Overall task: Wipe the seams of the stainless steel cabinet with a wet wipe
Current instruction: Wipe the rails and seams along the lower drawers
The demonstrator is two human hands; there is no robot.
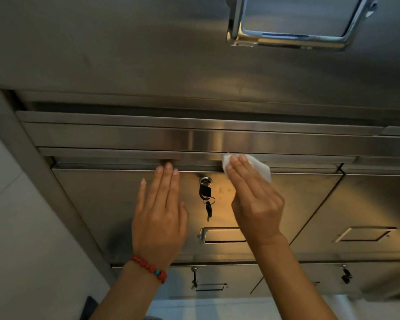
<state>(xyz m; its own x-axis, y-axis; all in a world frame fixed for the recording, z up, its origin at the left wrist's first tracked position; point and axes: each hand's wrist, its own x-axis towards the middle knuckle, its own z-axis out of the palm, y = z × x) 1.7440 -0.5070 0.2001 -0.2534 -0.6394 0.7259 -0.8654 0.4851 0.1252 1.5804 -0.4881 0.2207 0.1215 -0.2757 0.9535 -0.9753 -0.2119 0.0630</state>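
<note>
A stainless steel cabinet [102,199] fills the view. A horizontal seam [116,166] runs along the top edge of its upper left drawer. My right hand [254,199] lies flat with straight fingers and presses a white wet wipe [261,168] against that seam, right of the lock. The wipe sticks out beyond my fingertips and to their right. My left hand [159,215], with a red bead bracelet at the wrist, rests flat on the drawer front, fingertips at the seam.
A lock with a black key and a hanging key ring [206,192] sits between my hands. Below it is a label holder [222,235]. More drawers lie to the right [365,215] and below. A chrome handle [296,21] is on the panel above. A light wall stands left.
</note>
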